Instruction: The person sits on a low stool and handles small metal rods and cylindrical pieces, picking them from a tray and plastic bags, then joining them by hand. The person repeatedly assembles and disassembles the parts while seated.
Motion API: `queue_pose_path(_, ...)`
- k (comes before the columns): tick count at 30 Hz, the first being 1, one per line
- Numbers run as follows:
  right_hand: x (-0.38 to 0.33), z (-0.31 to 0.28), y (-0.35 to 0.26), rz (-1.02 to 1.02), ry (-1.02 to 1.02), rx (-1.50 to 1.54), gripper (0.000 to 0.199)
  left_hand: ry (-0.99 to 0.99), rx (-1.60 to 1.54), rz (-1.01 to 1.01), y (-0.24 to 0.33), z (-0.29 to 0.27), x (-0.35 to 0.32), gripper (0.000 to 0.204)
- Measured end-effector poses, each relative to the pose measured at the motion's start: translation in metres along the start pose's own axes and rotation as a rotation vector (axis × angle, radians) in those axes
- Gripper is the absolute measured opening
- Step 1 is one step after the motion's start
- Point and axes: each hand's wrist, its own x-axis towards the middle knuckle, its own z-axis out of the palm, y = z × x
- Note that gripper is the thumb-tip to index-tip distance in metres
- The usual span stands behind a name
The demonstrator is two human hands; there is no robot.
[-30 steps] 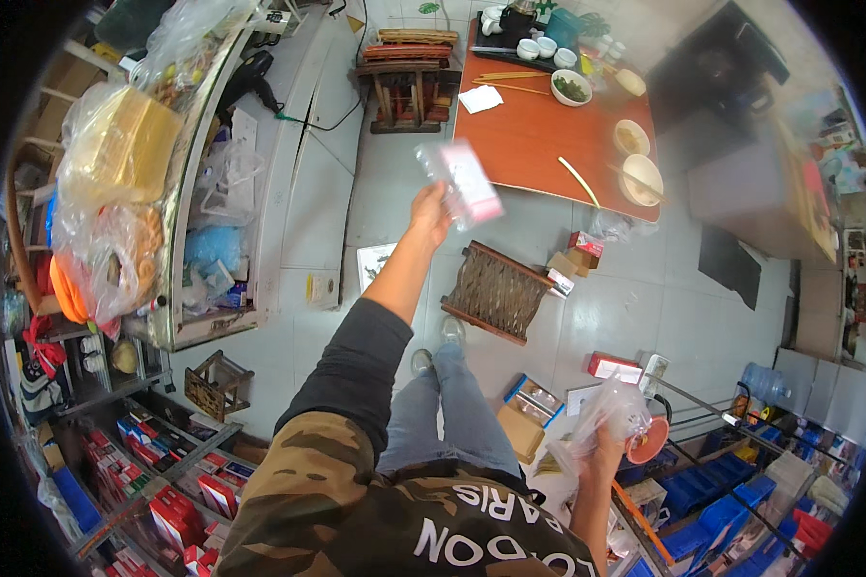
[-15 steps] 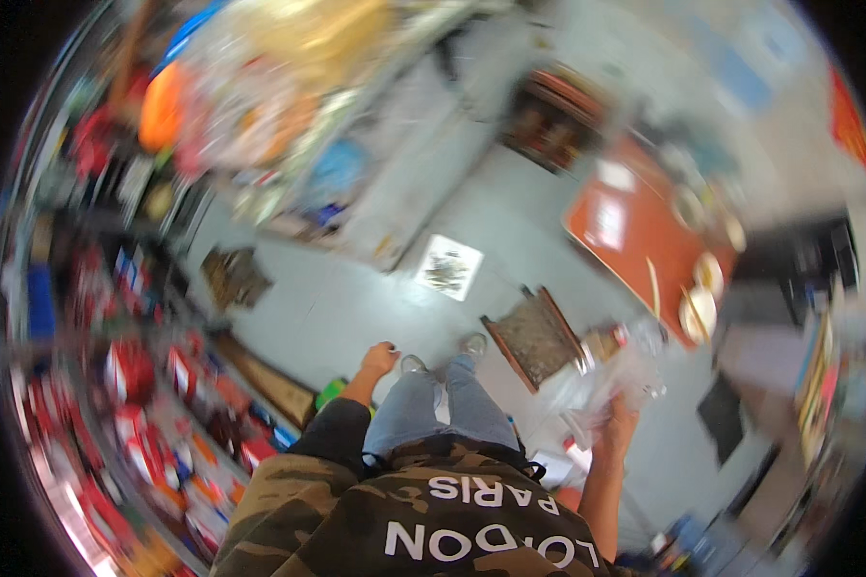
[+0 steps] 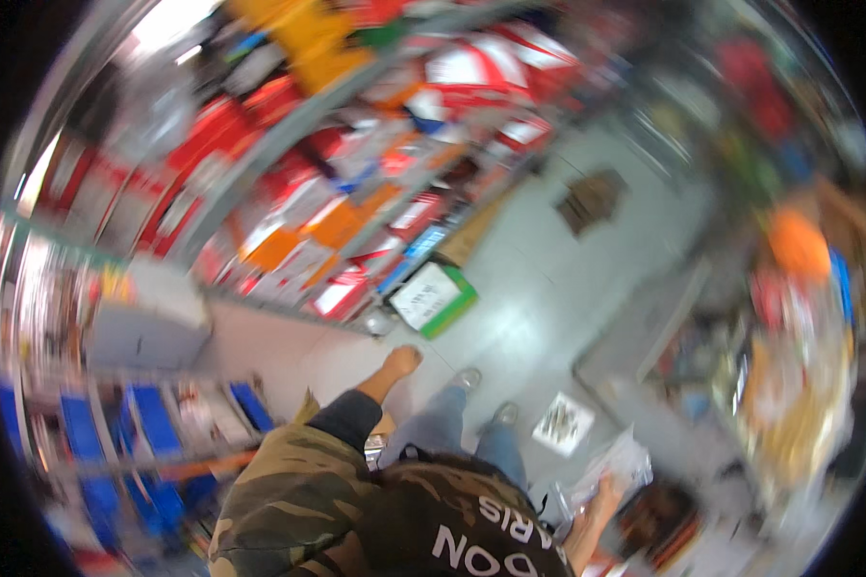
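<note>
Turned from the orange surface toward red-stocked shelves [image 3: 337, 192], the person's left hand [image 3: 401, 362], no longer raising the small packet, hangs loosely curled and apparently empty while the right hand's [image 3: 608, 489] fingers still grip a clear plastic bag [image 3: 614, 460] low at the side.

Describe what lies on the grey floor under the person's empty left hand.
Below the left hand is bare grey floor; a green-edged white box lies just beyond it. The picture is blurred, so nothing smaller can be made out.
</note>
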Motion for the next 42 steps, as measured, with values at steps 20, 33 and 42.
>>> queue_pose_path(20,-0.031,0.204,0.04,0.23,-1.183,-0.571,0.037,0.358,-0.741,-1.067,-0.013,0.277,-0.388,0.029)
queue_pose_path(33,-0.105,0.124,0.212,0.353,-0.935,-0.883,0.035,0.422,-0.771,-0.828,-0.138,0.278,-0.405,0.023)
queue_pose_path(42,0.003,0.097,0.406,0.416,-0.793,-1.047,0.027,0.353,-0.597,-0.676,-0.123,0.348,-0.323,0.016)
